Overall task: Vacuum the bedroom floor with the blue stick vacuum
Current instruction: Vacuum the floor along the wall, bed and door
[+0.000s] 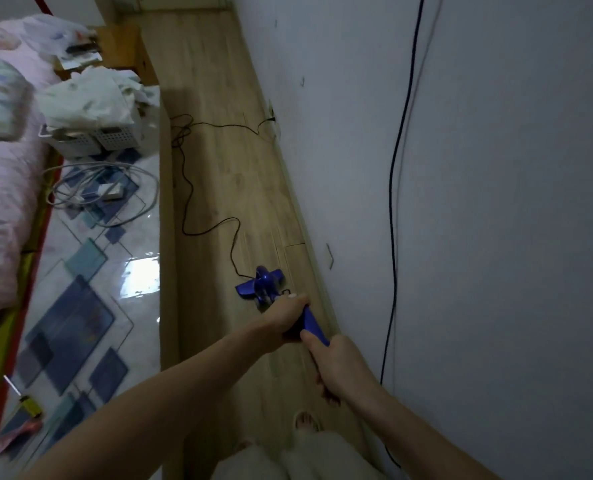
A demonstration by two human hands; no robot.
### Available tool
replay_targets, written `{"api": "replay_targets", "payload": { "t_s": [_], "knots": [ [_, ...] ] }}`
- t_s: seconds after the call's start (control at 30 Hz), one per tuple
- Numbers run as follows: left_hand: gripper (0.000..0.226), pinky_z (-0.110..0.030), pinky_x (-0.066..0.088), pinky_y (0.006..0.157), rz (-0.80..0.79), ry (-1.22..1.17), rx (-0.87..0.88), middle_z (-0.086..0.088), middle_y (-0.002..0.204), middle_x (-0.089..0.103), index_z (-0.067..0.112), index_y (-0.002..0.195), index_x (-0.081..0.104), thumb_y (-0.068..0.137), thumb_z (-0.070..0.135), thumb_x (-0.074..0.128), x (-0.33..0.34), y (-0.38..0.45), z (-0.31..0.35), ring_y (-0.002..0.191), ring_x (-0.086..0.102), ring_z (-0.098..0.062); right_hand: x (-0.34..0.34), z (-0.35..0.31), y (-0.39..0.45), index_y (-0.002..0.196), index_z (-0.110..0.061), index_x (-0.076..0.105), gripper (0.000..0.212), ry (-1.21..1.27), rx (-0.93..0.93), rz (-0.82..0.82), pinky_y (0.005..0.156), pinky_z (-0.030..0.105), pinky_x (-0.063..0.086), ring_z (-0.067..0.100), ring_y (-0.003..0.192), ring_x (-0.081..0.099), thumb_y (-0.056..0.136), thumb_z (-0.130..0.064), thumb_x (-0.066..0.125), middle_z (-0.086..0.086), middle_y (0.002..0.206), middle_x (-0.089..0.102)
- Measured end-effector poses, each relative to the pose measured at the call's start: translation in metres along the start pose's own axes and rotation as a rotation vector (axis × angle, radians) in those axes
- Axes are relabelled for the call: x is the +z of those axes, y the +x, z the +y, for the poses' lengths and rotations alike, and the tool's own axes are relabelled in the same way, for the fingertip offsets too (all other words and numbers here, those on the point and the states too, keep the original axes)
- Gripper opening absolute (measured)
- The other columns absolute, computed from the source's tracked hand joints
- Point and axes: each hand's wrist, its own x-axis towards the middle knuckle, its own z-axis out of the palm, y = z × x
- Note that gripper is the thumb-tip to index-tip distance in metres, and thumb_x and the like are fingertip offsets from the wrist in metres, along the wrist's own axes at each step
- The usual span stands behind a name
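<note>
Wooden floor (219,174) runs along the white wall (496,202); both hands, left hand (284,320) ahead of right hand (336,365), grip the blue stick vacuum (264,284), its head on the boards near the skirting.

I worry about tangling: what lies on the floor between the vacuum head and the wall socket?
In the head view, only the vacuum's black cord snakes across bare wood floor.
</note>
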Motion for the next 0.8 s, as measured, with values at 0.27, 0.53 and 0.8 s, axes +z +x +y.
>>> {"api": "replay_targets", "payload": {
  "t_s": [0.27,0.53,0.8],
  "knots": [
    [0.018,-0.028,0.048,0.064,-0.049,0.009,-0.106,-0.007,0.074,0.051,0.008,0.082,0.046,0.097,0.017,0.05,0.045,-0.021,-0.009,0.063,0.051,-0.016,-0.041,0.013,-0.044,0.078,-0.011,0.053,0.039,0.103,0.08,-0.036,0.041,0.018,0.039,0.008,0.039,0.048,0.098,-0.044,0.048,0.001,0.059,0.054],
    [0.014,-0.028,0.048,0.059,-0.023,0.07,-0.035,-0.008,0.076,0.051,0.008,0.089,0.046,0.096,0.019,0.047,0.035,0.001,-0.009,0.062,0.052,-0.017,-0.02,0.021,-0.019,0.075,-0.012,0.057,0.045,0.142,0.039,0.016,0.054,0.03,0.052,0.013,0.044,0.056,0.096,-0.05,0.047,0.002,0.058,0.059],
    [0.026,-0.038,0.053,0.076,0.041,0.061,0.048,-0.009,0.082,0.052,0.008,0.113,0.044,0.091,0.02,0.052,-0.01,0.043,0.009,0.062,0.052,-0.016,0.016,-0.008,0.038,0.099,-0.011,0.051,0.033,0.258,0.05,-0.076,0.042,0.019,0.047,0.008,0.045,0.055,0.101,-0.043,0.043,0.002,0.067,0.055]
  ]
}}
